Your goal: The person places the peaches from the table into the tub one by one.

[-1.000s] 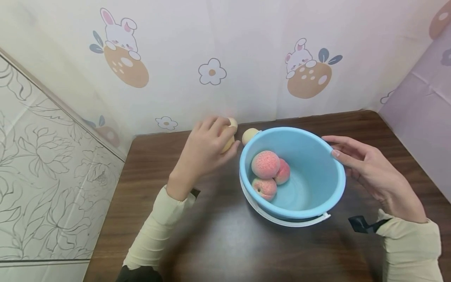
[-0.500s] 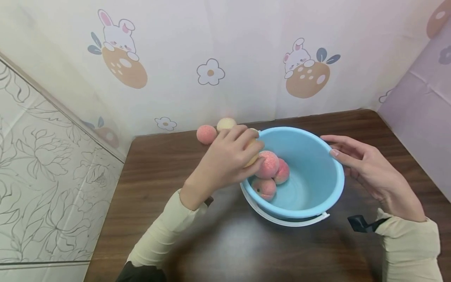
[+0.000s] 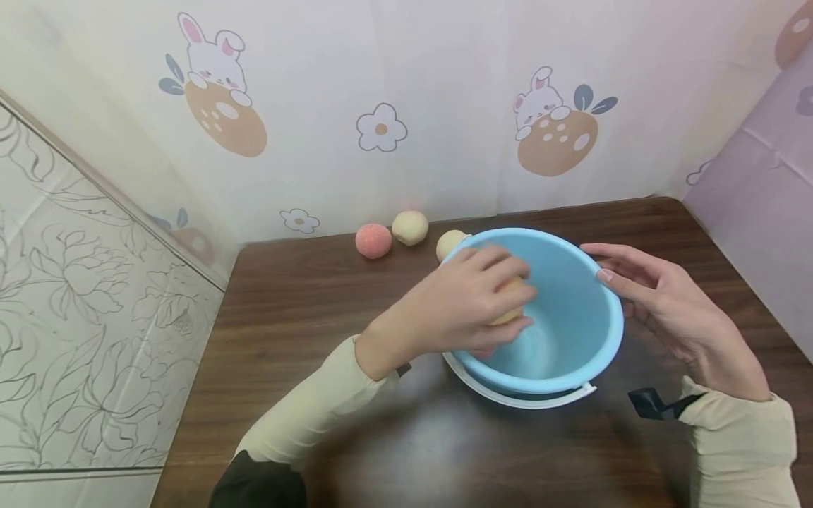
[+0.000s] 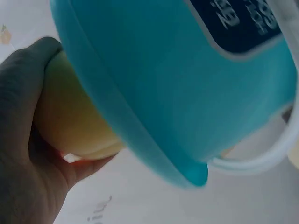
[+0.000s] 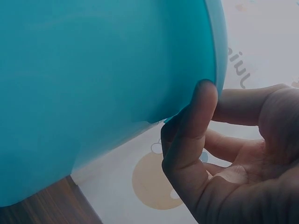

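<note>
My left hand (image 3: 466, 300) is over the near left part of a light blue bucket (image 3: 615, 339), gripping a yellow peach (image 4: 77, 112). In the left wrist view, thumb and fingers curve round the fruit beside the bucket's rim. Beneath that hand, a sliver of pink peach (image 3: 484, 351) shows; other pink peaches inside are hidden by the hand. At the bucket's right side, my right hand (image 3: 667, 303) touches the rim from outside with the thumb tip and relaxed fingers. A white handle (image 3: 508, 402) hangs along the bucket's front.
Behind the bucket's left edge lies a pale yellow fruit (image 3: 451, 243), partly covered. Left of it, another pale fruit (image 3: 410, 228) and a pink fruit (image 3: 373, 241) lie on the dark wooden table (image 3: 305, 296). A rabbit-printed wall covering (image 3: 444, 85) borders the table's back.
My left hand has picked up the yellow peach and carried it right, from the table by the back fruits to over the bucket. My right hand and the bucket stay in place.
</note>
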A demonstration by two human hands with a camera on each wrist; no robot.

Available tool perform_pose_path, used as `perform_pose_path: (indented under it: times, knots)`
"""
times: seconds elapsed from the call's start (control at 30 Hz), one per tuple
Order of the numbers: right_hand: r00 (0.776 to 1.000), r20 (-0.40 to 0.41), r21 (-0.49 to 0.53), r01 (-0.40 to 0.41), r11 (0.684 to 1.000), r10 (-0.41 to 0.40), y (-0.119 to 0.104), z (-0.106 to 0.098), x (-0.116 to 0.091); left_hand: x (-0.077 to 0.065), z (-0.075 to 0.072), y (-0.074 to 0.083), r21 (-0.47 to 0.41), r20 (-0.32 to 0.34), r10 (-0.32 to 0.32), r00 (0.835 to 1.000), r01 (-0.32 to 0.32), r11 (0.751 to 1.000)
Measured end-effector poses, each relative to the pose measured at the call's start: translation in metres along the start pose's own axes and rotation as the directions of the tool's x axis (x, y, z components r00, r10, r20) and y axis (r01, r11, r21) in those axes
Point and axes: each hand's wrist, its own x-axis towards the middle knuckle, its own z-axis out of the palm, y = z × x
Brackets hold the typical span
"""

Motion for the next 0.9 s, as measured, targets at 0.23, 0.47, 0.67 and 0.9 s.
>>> perform_pose_path:
  times: [0.23, 0.47, 0.67, 0.9]
  knots:
    - [0.999, 0.034, 0.058, 0.03, 0.998, -0.032, 0.002, -0.001, 0.0, 0.019, 0.015, 0.02, -0.051, 0.244, 0.118, 0.963, -0.109, 0.993]
    - [0.999, 0.023, 0.028, 0.042, 0.999, -0.043, 0.001, 0.0, 0.001, 0.034, 0.029, 0.027, -0.067, 0.477, 0.209, 0.853, -0.202, 0.977]
    - [0.999, 0.014, -0.006, 0.041, 0.999, -0.041, 0.001, -0.001, 0.001, 0.047, 0.039, 0.027, -0.162, 0.61, 0.258, 0.749, -0.201, 0.966]
    - [1.0, 0.005, -0.004, 0.03, 1.0, -0.03, 0.0, -0.001, 0.001, 0.055, 0.054, 0.025, -0.243, 0.671, 0.274, 0.689, -0.145, 0.959]
